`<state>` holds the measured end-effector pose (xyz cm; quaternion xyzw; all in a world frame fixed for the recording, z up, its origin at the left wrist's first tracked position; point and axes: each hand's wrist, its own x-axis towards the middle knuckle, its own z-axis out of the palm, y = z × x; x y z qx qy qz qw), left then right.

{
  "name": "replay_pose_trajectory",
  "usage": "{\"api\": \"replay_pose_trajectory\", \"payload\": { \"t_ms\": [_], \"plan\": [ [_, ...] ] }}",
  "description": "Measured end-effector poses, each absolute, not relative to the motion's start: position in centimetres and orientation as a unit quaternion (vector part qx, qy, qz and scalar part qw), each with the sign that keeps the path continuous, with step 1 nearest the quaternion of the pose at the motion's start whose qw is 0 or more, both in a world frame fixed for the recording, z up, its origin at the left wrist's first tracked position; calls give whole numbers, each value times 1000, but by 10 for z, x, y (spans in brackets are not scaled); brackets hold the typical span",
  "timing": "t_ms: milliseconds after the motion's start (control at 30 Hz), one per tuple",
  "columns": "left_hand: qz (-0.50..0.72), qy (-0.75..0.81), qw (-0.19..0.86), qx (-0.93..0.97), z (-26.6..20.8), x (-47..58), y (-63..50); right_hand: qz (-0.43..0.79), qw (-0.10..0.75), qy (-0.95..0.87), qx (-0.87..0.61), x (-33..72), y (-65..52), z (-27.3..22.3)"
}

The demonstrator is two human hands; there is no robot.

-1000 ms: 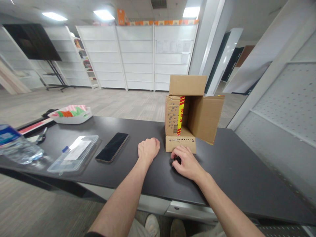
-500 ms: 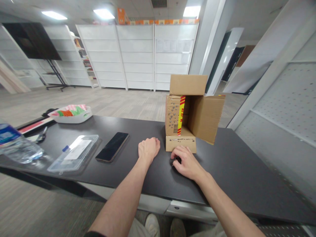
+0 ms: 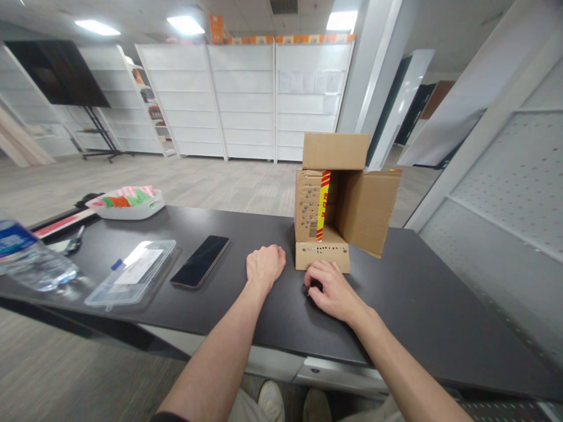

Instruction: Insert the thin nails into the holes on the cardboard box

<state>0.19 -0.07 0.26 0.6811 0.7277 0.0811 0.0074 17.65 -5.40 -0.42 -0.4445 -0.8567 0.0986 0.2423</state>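
An open cardboard box (image 3: 356, 205) lies on its side on the dark table (image 3: 422, 305), its opening facing me and its flaps spread. My left hand (image 3: 264, 265) rests on the table as a closed fist, just left of the box's lower flap. My right hand (image 3: 332, 288) lies in front of that flap, fingers curled over a small black object (image 3: 314, 285) that is mostly hidden. Yellow and red tape runs down the box's left inner wall.
A black phone (image 3: 200, 261) lies left of my left hand. Further left are a clear plastic case (image 3: 132, 272), a water bottle (image 3: 30, 258), and a white tray (image 3: 127, 205) of coloured items. White shelving stands behind and to the right.
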Motion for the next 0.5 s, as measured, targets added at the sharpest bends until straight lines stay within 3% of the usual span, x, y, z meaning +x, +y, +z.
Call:
{"api": "replay_pose_trajectory", "payload": {
  "t_ms": [500],
  "plan": [
    [86,728,-2,681,-2,1,2,95,212,-865,-445,176,-56,0]
  ]
}}
